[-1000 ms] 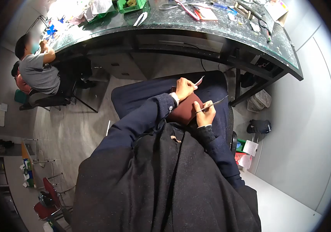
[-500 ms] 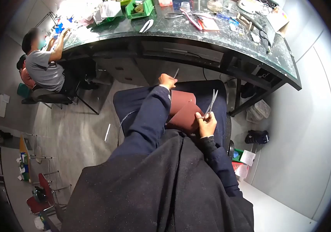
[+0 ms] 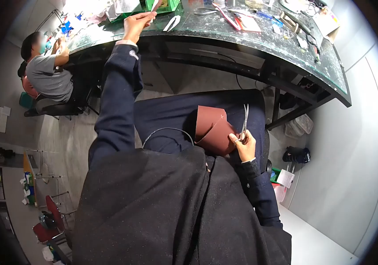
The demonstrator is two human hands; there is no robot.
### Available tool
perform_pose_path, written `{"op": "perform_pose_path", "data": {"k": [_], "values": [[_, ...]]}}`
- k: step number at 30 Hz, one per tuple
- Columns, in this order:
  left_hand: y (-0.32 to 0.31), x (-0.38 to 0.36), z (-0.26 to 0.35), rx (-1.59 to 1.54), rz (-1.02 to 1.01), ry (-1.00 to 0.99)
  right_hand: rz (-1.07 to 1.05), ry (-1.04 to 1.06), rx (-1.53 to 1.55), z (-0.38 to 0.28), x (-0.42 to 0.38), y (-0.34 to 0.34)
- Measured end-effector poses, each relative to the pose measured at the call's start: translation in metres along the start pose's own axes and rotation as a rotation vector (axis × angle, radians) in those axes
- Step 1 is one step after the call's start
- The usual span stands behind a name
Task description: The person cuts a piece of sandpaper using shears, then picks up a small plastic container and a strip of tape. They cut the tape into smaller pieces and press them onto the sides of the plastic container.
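My left hand is raised over the front edge of the workbench, close to a green bin. Its fingers pinch a thin, brownish strip. Low over my lap, my right hand holds a pair of scissors, blades pointing up and nearly together. The thumb of that hand also rests on the edge of a curled sheet of reddish-brown sandpaper, which lies on my thighs.
The glass-topped workbench spans the front, with white tweezers, red-handled pliers and other tools on it. A seated co-worker is at the left. A grey wall stands to the right.
My left hand has moved up and left from above my lap to the bench edge, carrying the strip. My right hand stays by the sandpaper with the scissors, slightly shifted.
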State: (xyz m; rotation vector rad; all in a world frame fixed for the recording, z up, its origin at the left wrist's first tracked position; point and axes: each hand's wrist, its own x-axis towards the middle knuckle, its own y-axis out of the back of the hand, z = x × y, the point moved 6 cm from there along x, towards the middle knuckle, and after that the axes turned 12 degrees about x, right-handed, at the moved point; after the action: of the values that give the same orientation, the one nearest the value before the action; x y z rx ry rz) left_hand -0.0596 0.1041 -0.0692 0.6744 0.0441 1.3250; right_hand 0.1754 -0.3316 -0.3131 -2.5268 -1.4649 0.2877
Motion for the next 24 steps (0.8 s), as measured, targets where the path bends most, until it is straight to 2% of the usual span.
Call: {"op": "perform_pose_path", "data": {"k": [1,3,5,7,8,9,11,12,13,14,16,18,19,20,21,22,24], "values": [[0.0,0.006,-0.007,0.101,0.041,-0.022,-0.012,-0.008,0.0,-0.004,0.0,-0.002],[-0.015,0.016,-0.02,0.142,-0.003,-0.027,-0.018,-0.01,0.022,-0.009,-0.001,-0.003],[-0.029,0.022,-0.035,0.265,0.024,0.022,-0.026,-0.015,0.039,-0.007,0.0,0.0],[-0.029,0.023,-0.032,0.722,0.167,-0.073,-0.025,0.001,0.016,-0.016,-0.001,0.0],[-0.028,0.022,-0.032,0.765,0.241,-0.113,-0.025,0.001,0.001,-0.018,-0.001,0.001],[-0.027,0.015,-0.021,0.838,0.425,-0.229,-0.025,-0.001,-0.014,-0.02,-0.002,0.003],[-0.03,-0.019,0.031,0.683,0.663,-0.42,-0.034,-0.008,-0.004,-0.025,-0.002,0.002],[-0.04,-0.033,0.051,0.618,0.605,-0.467,-0.035,-0.014,0.002,-0.028,-0.002,0.001],[-0.058,-0.051,0.067,0.343,0.415,-0.433,-0.029,-0.041,0.028,-0.028,-0.001,0.001],[-0.077,-0.085,0.098,0.323,0.137,-0.462,-0.041,-0.024,0.021,-0.027,0.001,0.003],[-0.134,-0.132,0.092,0.086,-0.41,-0.447,-0.049,-0.008,-0.006,-0.022,0.002,0.008],[-0.176,-0.195,0.067,0.211,-0.812,-0.199,-0.032,-0.014,0.017,-0.02,0.001,0.012],[-0.19,-0.223,0.054,0.296,-0.95,-0.224,-0.022,-0.012,0.043,-0.02,0.001,0.013],[-0.202,-0.249,0.034,0.208,-1.052,-0.125,-0.006,-0.009,0.041,-0.02,0.0,0.016],[-0.202,-0.272,0.034,0.17,-1.203,0.204,0.01,-0.005,0.041,-0.02,0.0,0.019],[-0.206,-0.285,0.028,0.111,-1.227,0.244,0.028,-0.002,0.044,-0.02,-0.001,0.02],[-0.221,-0.303,0.026,-0.048,-1.18,0.063,0.059,0.008,0.061,-0.02,-0.002,0.021]]}}
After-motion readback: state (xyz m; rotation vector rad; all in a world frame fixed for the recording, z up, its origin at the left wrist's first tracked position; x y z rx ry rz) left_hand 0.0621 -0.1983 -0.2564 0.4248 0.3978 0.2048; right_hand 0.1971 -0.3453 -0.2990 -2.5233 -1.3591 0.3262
